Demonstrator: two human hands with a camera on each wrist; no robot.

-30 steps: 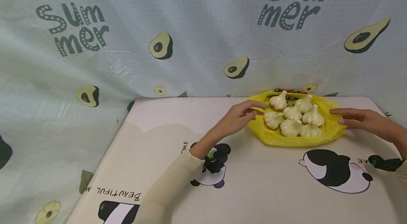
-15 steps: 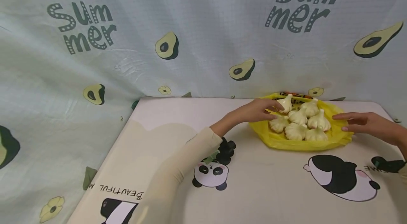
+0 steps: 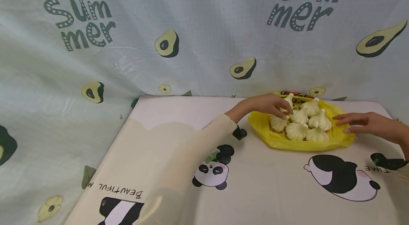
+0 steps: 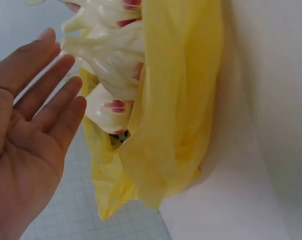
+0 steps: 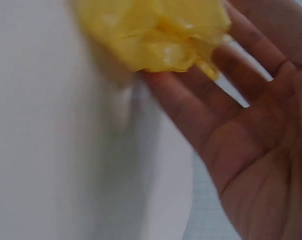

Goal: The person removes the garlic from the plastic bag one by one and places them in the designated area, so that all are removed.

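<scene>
Several white garlic bulbs [image 3: 299,116] lie together in a spread-out yellow plastic bag [image 3: 287,144] at the back right of the table. My left hand [image 3: 271,105] hovers over the bag's left side and partly hides the back-left bulb [image 3: 289,98]. In the left wrist view its fingers are extended beside a bulb [image 4: 113,57], holding nothing; whether they touch it I cannot tell. My right hand [image 3: 372,124] is at the bag's right edge. The right wrist view shows its fingers [image 5: 181,102] loosely extended against or just behind the crumpled yellow plastic [image 5: 161,42].
A pale table cover [image 3: 268,186] with printed pandas lies under the bag. Behind and to the left hangs a light curtain [image 3: 198,33] printed with avocados and lettering. The table's back edge runs close behind the bag.
My left hand has moved right, from the bag's left edge to over the garlic bulbs. My right hand stays by the bag's right edge. The head view has shifted slightly.
</scene>
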